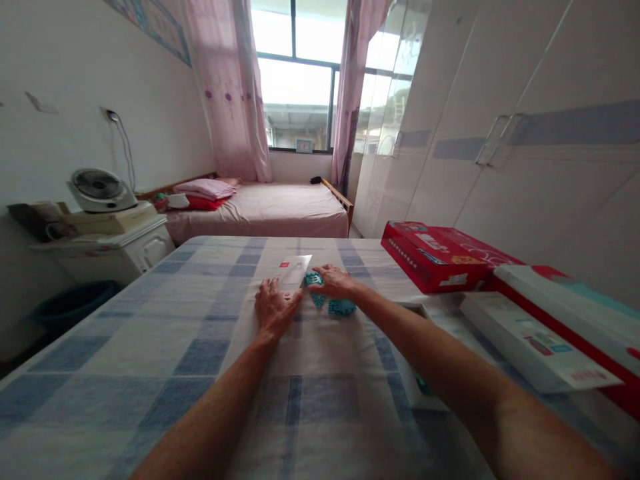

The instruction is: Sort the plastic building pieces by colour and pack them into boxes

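Note:
My left hand (276, 308) is at a clear plastic packet (294, 272) with small red print, its thumb and fingers around the packet's near edge. To the right, my right hand (336, 281) reaches over from the side, its fingers closed about a teal patterned piece (314, 279). A pointed part in the same teal hangs below or lies beneath that piece; I cannot tell if they are joined. Another teal piece with a toothed edge (342, 307) lies on the checked cloth just below my right wrist.
A white open box (425, 400) is partly hidden under my right forearm. At the right are a red box (435, 253) and a pale box lid or tray (543, 343). The blue-and-white cloth (200, 407) covers the table. Beyond stands a bed (280, 207).

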Motion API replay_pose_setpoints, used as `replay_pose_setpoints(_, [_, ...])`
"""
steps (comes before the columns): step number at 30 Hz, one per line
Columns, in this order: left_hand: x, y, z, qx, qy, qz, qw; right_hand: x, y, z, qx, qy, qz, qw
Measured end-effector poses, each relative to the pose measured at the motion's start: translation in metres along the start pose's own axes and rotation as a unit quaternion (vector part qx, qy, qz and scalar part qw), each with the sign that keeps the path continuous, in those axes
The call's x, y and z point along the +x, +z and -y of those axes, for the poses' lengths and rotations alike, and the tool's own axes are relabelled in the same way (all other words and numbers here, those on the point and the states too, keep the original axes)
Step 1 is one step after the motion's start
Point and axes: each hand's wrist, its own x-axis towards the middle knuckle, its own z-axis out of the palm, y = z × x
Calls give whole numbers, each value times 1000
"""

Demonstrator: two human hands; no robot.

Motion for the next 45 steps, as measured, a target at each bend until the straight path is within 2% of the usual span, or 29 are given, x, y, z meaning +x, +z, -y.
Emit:
replay_pose_setpoints(7, [-1, -1, -2, 1, 1, 2, 1000, 23, 13, 8, 9, 83, -36, 996])
replay_pose_setpoints(13, [-1, 2, 0, -1, 7, -7, 1000, 24, -7, -4, 70, 64, -53, 994])
replay_pose_setpoints(17, [0, 2, 0, -7, 2, -5, 1000, 12, -23, -18, 118, 24, 2, 993])
replay_pose_setpoints(22, [1, 2, 0, -3, 9, -6, 1000, -1, -18, -19, 124, -4, 61, 990])
replay_pose_setpoints(30, [1, 3, 1, 4, 7, -4, 1000, 1, -9, -8, 35, 5, 77, 996])
replay_pose_setpoints(36, [0, 1, -1, 8, 7, 8, 1000, 1, -10, -7, 28, -10, 105, 994])
replay_pose_setpoints(41, [0, 1, 0, 12, 4, 16, 1000, -12, -19, 0, 67, -26, 75, 995])
replay_pose_setpoints(45, [0, 1, 1, 22, 15, 16, 1000, -42, -48, -12, 123, -29, 19, 992])
